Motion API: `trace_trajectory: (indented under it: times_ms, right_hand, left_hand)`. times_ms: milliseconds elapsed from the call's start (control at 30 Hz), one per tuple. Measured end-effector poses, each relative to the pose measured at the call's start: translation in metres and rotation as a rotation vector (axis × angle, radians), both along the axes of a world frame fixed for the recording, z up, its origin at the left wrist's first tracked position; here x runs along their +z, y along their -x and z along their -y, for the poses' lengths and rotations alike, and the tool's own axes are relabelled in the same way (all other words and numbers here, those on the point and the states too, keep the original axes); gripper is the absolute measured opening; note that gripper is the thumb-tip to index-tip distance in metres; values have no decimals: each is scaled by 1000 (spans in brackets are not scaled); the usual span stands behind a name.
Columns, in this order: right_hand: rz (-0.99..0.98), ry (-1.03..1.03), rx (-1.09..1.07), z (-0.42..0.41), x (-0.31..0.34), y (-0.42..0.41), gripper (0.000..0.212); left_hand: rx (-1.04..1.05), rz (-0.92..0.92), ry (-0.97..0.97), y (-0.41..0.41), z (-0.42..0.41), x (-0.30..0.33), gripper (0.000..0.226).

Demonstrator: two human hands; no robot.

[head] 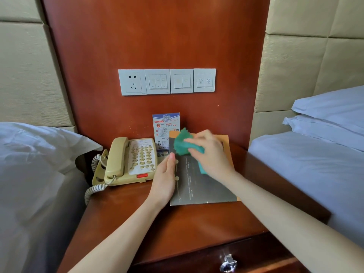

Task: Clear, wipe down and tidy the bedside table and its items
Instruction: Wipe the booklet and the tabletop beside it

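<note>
A dark grey folder (199, 186) with an orange backing lies flat on the reddish wooden bedside table (177, 223). My right hand (210, 154) presses a crumpled green cloth (182, 145) onto the folder's far half. My left hand (163, 178) rests flat on the folder's left edge, fingers together, gripping nothing. A beige corded telephone (130, 160) sits at the table's left. Behind the folder a blue and white printed card (164, 129) stands upright against the wooden wall panel.
White-sheeted beds flank the table: a pillow (35, 150) on the left, a mattress (307, 166) and stacked pillows (331, 117) on the right. A socket and switch plates (166, 81) sit on the panel above. A drawer with a metal knob (228, 263) is below the tabletop.
</note>
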State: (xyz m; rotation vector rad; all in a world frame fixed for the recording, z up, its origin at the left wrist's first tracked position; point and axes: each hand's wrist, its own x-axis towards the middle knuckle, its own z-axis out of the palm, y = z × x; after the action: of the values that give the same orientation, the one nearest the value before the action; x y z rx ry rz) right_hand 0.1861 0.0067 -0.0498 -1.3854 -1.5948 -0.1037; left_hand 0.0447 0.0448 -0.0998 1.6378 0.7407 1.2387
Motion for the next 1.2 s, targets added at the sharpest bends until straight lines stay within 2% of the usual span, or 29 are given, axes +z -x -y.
trace_trajectory:
  times_ms: [100, 233, 333, 567, 667, 900, 1067, 1200]
  right_hand:
    - [69, 91, 155, 1, -15, 26, 37]
    - [167, 208, 176, 3, -28, 34, 37]
    - [218, 253, 202, 12, -31, 31, 36]
    - [375, 316, 366, 42, -37, 14, 36]
    - [433, 309, 340, 50, -39, 0, 41]
    - [251, 241, 121, 61, -41, -42, 41]
    - [-24, 173, -94, 57, -39, -57, 34]
    - [-271, 216, -163, 47, -36, -59, 33]
  left_hand:
    - [40, 62, 74, 4, -4, 1, 39]
    - [99, 136, 267, 7, -12, 1, 45]
    - [108, 171, 347, 7, -13, 2, 39]
    - [181, 192, 308, 8, -20, 0, 37]
    - [186, 220, 312, 8, -22, 0, 38]
    - [226, 327, 354, 12, -29, 0, 37]
    - [228, 325, 275, 11, -27, 3, 36]
    - [159, 330, 195, 13, -25, 5, 26]
